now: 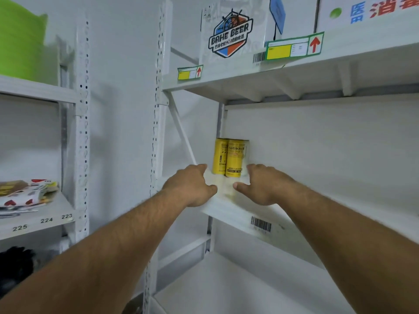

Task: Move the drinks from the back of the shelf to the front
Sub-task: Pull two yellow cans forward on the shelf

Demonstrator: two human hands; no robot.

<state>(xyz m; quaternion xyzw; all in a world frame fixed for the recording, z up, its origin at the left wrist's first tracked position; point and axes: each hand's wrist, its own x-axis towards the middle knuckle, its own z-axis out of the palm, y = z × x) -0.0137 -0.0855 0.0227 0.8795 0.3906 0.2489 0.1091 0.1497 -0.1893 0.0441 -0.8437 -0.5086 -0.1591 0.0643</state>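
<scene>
White shelf [294,225] unit fills the right side, second rack on the left with numbers 223–225 on its edge. Upper shelf carries a white "BAHE BEER" carton [233,32] and a box with blue and red print [367,10]; yellow price tags [294,47] with red arrows on its front lip. Green bin [20,41] top left, patterned packets [25,196] on the left rack. Both forearms reach onto the middle shelf. Left hand [192,184] and right hand [260,184] are empty, fingers loosely spread, palms down, a gap between them, just in front of the cans. Two yellow drink cans [230,157] stand upright, touching, in the back left corner of that shelf. Barcode sticker [260,224] on the shelf's front edge.
</scene>
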